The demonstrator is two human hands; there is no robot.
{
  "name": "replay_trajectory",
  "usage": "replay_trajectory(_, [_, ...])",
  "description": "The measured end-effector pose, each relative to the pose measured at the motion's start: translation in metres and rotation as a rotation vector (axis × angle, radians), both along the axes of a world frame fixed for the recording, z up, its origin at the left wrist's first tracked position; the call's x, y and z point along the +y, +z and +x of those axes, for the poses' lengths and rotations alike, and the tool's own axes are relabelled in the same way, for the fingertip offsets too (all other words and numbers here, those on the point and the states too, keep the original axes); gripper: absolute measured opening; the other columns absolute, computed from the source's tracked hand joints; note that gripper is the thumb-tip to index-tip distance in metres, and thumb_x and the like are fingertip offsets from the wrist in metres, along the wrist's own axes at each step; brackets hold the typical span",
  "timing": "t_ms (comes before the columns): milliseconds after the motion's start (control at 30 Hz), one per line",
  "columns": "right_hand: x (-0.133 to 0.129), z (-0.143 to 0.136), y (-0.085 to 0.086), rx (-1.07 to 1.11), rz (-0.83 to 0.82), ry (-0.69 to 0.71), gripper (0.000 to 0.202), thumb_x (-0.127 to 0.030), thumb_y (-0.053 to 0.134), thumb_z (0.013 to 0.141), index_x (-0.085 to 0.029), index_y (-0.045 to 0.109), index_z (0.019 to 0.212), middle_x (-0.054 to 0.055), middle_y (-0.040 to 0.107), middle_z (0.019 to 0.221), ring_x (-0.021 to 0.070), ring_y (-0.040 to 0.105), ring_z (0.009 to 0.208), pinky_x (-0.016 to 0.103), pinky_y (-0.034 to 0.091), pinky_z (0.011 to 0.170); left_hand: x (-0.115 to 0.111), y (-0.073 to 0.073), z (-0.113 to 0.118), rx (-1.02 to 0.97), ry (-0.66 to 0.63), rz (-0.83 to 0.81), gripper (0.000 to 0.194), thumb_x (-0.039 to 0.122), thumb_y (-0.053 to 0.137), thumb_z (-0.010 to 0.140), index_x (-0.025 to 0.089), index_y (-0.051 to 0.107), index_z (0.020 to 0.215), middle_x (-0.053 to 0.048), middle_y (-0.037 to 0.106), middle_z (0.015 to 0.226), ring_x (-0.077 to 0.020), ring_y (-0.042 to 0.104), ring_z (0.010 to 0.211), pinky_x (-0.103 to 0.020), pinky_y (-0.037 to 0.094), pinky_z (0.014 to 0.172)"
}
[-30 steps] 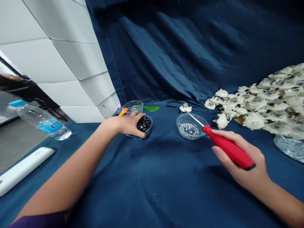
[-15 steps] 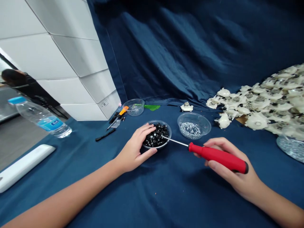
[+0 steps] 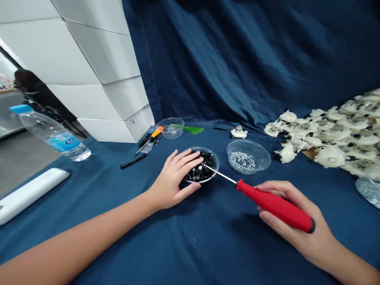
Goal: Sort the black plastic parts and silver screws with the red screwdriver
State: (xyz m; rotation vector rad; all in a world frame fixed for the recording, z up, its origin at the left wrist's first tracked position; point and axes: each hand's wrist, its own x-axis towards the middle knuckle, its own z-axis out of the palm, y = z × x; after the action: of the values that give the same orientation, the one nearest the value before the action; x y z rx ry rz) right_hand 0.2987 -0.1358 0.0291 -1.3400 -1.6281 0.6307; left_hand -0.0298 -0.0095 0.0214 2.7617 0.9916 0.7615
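My left hand (image 3: 173, 180) rests over the left side of a clear plastic bowl (image 3: 217, 163). Its fingers are stretched out across small black parts (image 3: 204, 172), and the thumb lies by the near rim. Fingers of my right hand (image 3: 299, 221) are wrapped round the red handle of a screwdriver (image 3: 276, 204). The screwdriver's metal shaft points left and its tip is among the black parts, where I cannot tell exactly what it touches. Behind the handle stands a second clear bowl (image 3: 261, 161) with many small silver screws (image 3: 242, 161).
White plastic parts (image 3: 329, 156) are heaped at the right, and one white part (image 3: 239, 132) stands apart at the back. An empty-looking clear bowl (image 3: 172, 130), orange-handled tool (image 3: 156, 132), water bottle (image 3: 63, 141), white bar-shaped object (image 3: 32, 194) and white boxes (image 3: 97, 107) occupy the left.
My left hand's fingers reach further across the black parts and are more spread. The screwdriver's tip stays in the bowl; its handle end sits slightly lower. The whole view has shifted slightly.
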Motion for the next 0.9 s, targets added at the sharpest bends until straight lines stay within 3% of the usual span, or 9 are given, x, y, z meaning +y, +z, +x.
replay_trajectory(100, [-0.001, 0.003, 0.001, 0.035, -0.009, -0.001, 0.032, -0.040, 0.076, 0.094, -0.033, 0.067, 0.124, 0.004, 0.079, 0.095, 0.0260, 0.079, 0.078, 0.035, 0.065, 0.068, -0.002, -0.001, 0.001, -0.006, 0.020, 0.075, 0.062, 0.050, 0.062, 0.104, 0.029, 0.048, 0.161, -0.011, 0.048, 0.170, -0.0382, 0.034, 0.163, -0.065, 0.010, 0.135])
replay_trajectory(200, [-0.002, 0.007, 0.002, 0.098, -0.025, 0.000, 0.032, -0.039, 0.074, 0.095, -0.032, 0.065, 0.126, 0.004, 0.079, 0.091, 0.0271, 0.078, 0.078, 0.035, 0.065, 0.064, -0.002, -0.002, 0.000, -0.067, -0.017, 0.135, 0.058, 0.043, 0.064, 0.102, 0.025, 0.051, 0.155, -0.014, 0.056, 0.162, -0.0363, 0.044, 0.157, -0.063, 0.016, 0.134])
replay_trajectory(333, [-0.001, 0.007, 0.005, 0.087, -0.065, 0.039, 0.031, -0.040, 0.074, 0.095, -0.031, 0.067, 0.124, 0.005, 0.079, 0.093, 0.0276, 0.079, 0.078, 0.035, 0.065, 0.063, -0.001, -0.002, -0.002, -0.110, -0.034, 0.122, 0.033, 0.038, 0.069, 0.099, 0.024, 0.061, 0.129, -0.012, 0.070, 0.144, -0.0322, 0.058, 0.146, -0.060, 0.027, 0.132])
replay_trajectory(433, [0.002, 0.002, 0.007, -0.003, -0.089, 0.061, 0.031, -0.043, 0.076, 0.095, -0.032, 0.068, 0.123, 0.004, 0.079, 0.103, 0.0253, 0.079, 0.082, 0.034, 0.066, 0.070, -0.002, -0.001, -0.001, -0.090, -0.033, 0.139, 0.024, 0.036, 0.069, 0.098, 0.024, 0.063, 0.118, -0.011, 0.071, 0.142, -0.0321, 0.057, 0.146, -0.060, 0.029, 0.131])
replay_trajectory(567, [0.006, 0.000, 0.006, -0.115, -0.010, 0.056, 0.032, -0.045, 0.078, 0.094, -0.032, 0.073, 0.122, 0.005, 0.078, 0.119, 0.0270, 0.078, 0.098, 0.036, 0.066, 0.082, 0.000, -0.001, -0.001, -0.021, 0.063, 0.171, 0.026, 0.032, 0.062, 0.100, 0.027, 0.065, 0.126, -0.008, 0.067, 0.149, -0.0324, 0.048, 0.154, -0.061, 0.023, 0.133])
replay_trajectory(733, [0.005, 0.002, 0.002, -0.104, 0.033, 0.004, 0.033, -0.046, 0.078, 0.094, -0.032, 0.070, 0.123, 0.005, 0.080, 0.115, 0.0258, 0.079, 0.084, 0.037, 0.066, 0.074, 0.018, -0.007, -0.007, -0.002, 0.262, 0.139, 0.039, 0.026, 0.052, 0.106, 0.028, 0.060, 0.145, -0.009, 0.055, 0.162, -0.0327, 0.036, 0.161, -0.063, 0.023, 0.132])
replay_trajectory(833, [0.004, 0.002, -0.001, -0.091, 0.040, -0.003, 0.033, -0.046, 0.077, 0.095, -0.033, 0.069, 0.125, 0.004, 0.079, 0.116, 0.0253, 0.080, 0.083, 0.039, 0.066, 0.076, 0.026, -0.009, -0.010, -0.036, 0.207, 0.125, 0.040, 0.033, 0.059, 0.106, 0.025, 0.058, 0.146, -0.012, 0.053, 0.162, -0.0331, 0.036, 0.160, -0.059, 0.030, 0.130])
replay_trajectory(900, [0.005, 0.002, -0.001, -0.094, 0.043, 0.006, 0.033, -0.045, 0.077, 0.096, -0.033, 0.069, 0.125, 0.004, 0.079, 0.116, 0.0252, 0.080, 0.084, 0.039, 0.066, 0.078, 0.027, -0.009, -0.010, -0.081, 0.165, 0.119, 0.037, 0.035, 0.061, 0.106, 0.025, 0.061, 0.142, -0.012, 0.060, 0.155, -0.0312, 0.045, 0.154, -0.055, 0.037, 0.126])
